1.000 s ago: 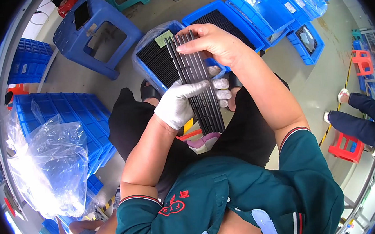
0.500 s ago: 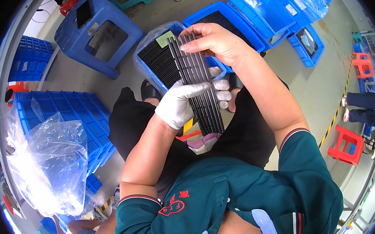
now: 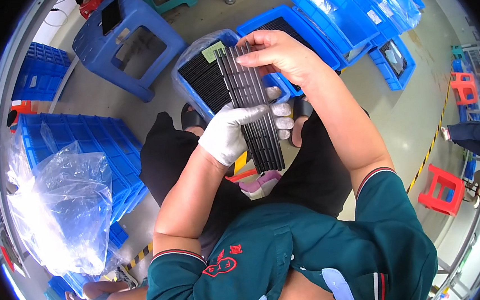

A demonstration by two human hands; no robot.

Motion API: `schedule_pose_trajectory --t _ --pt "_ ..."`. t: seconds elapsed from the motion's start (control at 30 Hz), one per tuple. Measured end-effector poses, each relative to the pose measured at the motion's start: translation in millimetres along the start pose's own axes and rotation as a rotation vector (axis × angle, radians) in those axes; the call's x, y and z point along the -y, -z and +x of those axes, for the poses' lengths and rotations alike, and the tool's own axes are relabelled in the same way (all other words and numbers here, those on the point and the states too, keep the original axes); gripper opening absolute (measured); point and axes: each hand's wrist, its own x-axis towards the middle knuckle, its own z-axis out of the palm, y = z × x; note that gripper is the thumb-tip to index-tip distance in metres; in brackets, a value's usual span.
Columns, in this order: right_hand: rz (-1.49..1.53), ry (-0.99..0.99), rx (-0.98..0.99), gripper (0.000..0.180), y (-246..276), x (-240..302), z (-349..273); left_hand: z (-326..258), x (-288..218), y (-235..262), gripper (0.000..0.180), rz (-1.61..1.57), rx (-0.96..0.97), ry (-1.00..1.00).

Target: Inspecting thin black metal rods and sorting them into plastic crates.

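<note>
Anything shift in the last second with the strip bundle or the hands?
Almost nothing. The gloved left hand still clamps the bundle of long black strips at its middle, and the bare right hand still pinches its far end over the blue bin of black parts. At the right edge, another person's legs have shifted slightly. The clear plastic bag is unchanged.

Single head view, looking steeply down, close over lap.
</note>
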Motion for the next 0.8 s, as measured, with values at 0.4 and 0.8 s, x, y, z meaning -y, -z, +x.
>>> schedule_pose_trajectory --t 0.4,0.8 --pt "0.052 -0.008 -0.009 0.036 -0.9 0.5 1.4 -0.5 -1.1 -0.1 0.043 0.02 0.004 -0.02" --pt "0.03 0.042 -0.018 0.036 5.8 -1.4 2.7 0.7 -1.9 1.3 0.044 -0.015 -0.01 -0.009"
